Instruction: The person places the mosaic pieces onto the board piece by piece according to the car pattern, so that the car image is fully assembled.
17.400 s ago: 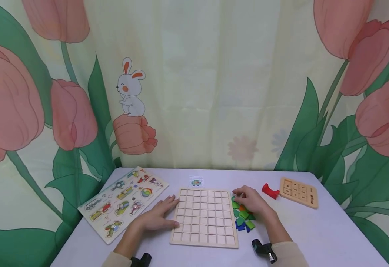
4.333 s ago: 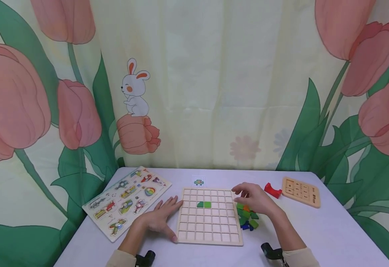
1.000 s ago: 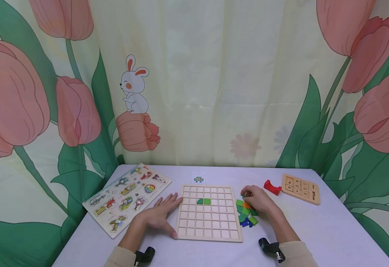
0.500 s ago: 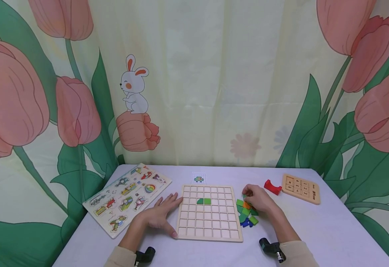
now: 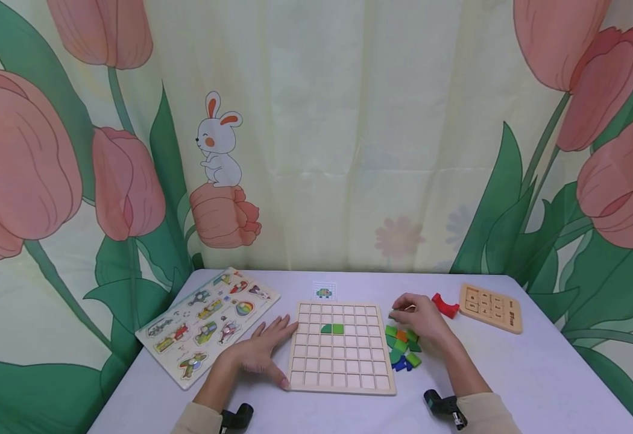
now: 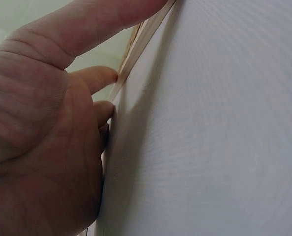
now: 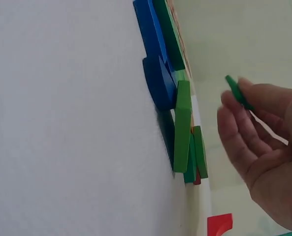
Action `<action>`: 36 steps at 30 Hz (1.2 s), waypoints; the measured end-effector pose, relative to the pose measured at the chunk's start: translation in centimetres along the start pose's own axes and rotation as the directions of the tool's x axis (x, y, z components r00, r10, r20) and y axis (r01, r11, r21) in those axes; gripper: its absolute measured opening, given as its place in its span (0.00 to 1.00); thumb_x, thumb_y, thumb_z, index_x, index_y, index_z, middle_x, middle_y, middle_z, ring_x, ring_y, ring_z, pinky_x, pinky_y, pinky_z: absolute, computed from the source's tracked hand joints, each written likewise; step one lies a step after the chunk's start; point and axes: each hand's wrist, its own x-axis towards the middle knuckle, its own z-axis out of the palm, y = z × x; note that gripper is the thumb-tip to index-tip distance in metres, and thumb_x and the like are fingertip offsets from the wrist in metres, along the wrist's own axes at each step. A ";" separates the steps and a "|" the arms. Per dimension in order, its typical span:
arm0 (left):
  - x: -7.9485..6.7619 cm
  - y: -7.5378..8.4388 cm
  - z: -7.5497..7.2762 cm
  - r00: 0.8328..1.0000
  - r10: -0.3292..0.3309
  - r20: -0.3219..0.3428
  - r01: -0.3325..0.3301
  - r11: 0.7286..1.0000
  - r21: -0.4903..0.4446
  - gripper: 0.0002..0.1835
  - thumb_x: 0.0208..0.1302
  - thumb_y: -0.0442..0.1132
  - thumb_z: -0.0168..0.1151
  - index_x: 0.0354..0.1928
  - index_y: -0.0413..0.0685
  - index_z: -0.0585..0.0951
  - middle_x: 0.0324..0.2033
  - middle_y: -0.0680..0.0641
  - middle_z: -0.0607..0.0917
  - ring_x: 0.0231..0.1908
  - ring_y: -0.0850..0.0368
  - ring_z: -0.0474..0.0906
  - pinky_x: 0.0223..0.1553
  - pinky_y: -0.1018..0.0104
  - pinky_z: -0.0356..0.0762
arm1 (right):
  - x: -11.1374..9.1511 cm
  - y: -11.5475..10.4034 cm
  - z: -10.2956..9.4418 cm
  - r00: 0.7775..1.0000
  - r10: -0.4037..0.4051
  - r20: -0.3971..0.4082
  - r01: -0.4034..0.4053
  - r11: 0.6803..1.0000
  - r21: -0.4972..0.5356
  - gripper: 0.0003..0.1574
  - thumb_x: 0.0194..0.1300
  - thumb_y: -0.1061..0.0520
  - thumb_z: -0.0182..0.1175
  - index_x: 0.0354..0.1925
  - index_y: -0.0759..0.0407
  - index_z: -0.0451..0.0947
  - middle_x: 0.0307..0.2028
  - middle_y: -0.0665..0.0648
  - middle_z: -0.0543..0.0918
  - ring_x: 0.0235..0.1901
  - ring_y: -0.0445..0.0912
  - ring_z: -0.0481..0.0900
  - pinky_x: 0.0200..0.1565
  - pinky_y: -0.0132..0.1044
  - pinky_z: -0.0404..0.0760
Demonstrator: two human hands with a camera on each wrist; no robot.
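Observation:
My left hand (image 5: 262,352) lies spread at the left edge of the wooden grid board (image 5: 343,381), its thumb and fingertips against the frame. Two green tiles (image 5: 337,329) sit side by side in the board's third row, one with a rounded corner. Right of the board, my right hand (image 5: 422,316) pinches a small dark green tile (image 7: 239,92) between thumb and fingers, raised above the table in the right wrist view. Beneath it lies a loose pile of green, orange and blue tiles (image 5: 400,345).
A small picture card (image 5: 324,292) lies behind the board. A picture puzzle board (image 5: 202,325) is at the left. A red arched block (image 5: 445,306) and a wooden number board (image 5: 491,308) stand at the right. A tulip curtain (image 5: 316,150) hangs behind the table.
Since the first frame, two green tiles have appeared in the grid. In the last half second my right hand has lifted from the pile with a green tile. The left hand stays at the board.

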 end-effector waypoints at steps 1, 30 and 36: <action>0.0 0.0 0.0 1.000 0.001 0.000 -0.001 1.000 0.003 0.71 0.38 0.67 0.82 0.84 0.59 0.53 0.84 0.43 0.45 0.84 0.41 0.35 0.81 0.34 0.30 | 0.0 -0.1 0.1 1.000 -0.009 0.000 0.010 1.000 0.021 0.11 0.70 0.57 0.68 0.48 0.60 0.82 0.42 0.57 0.85 0.41 0.48 0.83 0.43 0.33 0.87; 0.2 -0.3 0.1 1.000 0.003 0.005 -0.003 1.000 0.000 0.71 0.38 0.66 0.82 0.84 0.61 0.53 0.84 0.44 0.45 0.84 0.43 0.34 0.81 0.36 0.29 | 0.1 -3.5 5.3 0.990 -0.088 0.111 0.066 0.980 0.186 0.15 0.75 0.68 0.56 0.56 0.66 0.83 0.52 0.66 0.80 0.40 0.50 0.89 0.45 0.39 0.91; 0.1 -0.3 0.1 1.000 0.014 0.000 -0.014 1.000 0.012 0.72 0.37 0.66 0.83 0.84 0.59 0.53 0.84 0.44 0.45 0.84 0.42 0.35 0.81 0.35 0.28 | 0.5 -4.1 6.1 0.988 -0.102 0.120 0.084 0.985 0.150 0.14 0.76 0.67 0.55 0.55 0.66 0.81 0.46 0.68 0.82 0.36 0.51 0.88 0.42 0.38 0.91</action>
